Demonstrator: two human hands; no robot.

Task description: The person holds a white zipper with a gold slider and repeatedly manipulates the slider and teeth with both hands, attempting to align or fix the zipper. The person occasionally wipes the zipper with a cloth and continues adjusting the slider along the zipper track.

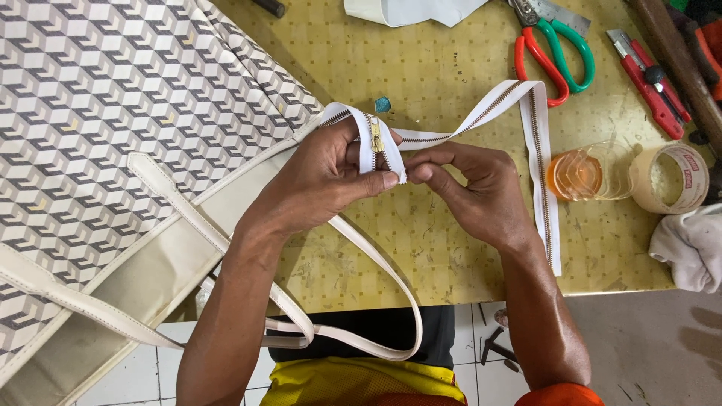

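Note:
My left hand (pixel 323 180) pinches the end of a white zipper tape (pixel 489 105) with brass teeth, thumb beside the gold slider (pixel 376 139). My right hand (pixel 470 188) pinches the same end from the right, fingertips meeting the left thumb. The tape loops right across the yellow table (pixel 421 68) and hangs down its right part. A large bag (pixel 113 135) with a grey cube pattern and cream trim lies at the left, its cream straps (pixel 361 263) trailing over the table's near edge below my left wrist.
Red and green handled scissors (pixel 556 53) and a red utility knife (pixel 650 83) lie at the back right. A clear cup with orange contents (pixel 583 173), a tape roll (pixel 673 177) and a white cloth (pixel 692 244) sit at the right edge.

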